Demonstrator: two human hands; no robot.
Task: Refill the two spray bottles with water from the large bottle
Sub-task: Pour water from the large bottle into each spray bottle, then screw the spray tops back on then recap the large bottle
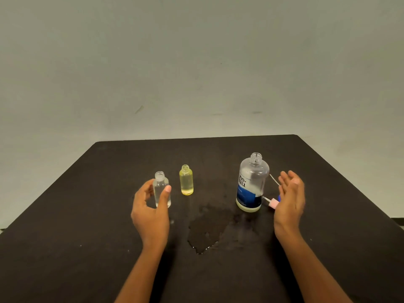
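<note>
A small clear spray bottle [161, 189], uncapped, stands upright on the black table [87, 215], and my left hand [150, 213] curls around it with the thumb on its front. To its right stands a small yellow spray bottle [186, 180], also uncapped. The large clear bottle [251, 184] with a blue label is upright and open at the right. My right hand [290, 197] hovers open just right of it, fingers straight, apart from the bottle. A pink spray head [272, 203] with its tube lies between the large bottle and my right hand.
A wet puddle [209, 228] spreads over the table's middle in front of the bottles. A blue cap [278, 196] peeks out beside my right hand. A plain wall rises behind the table's far edge.
</note>
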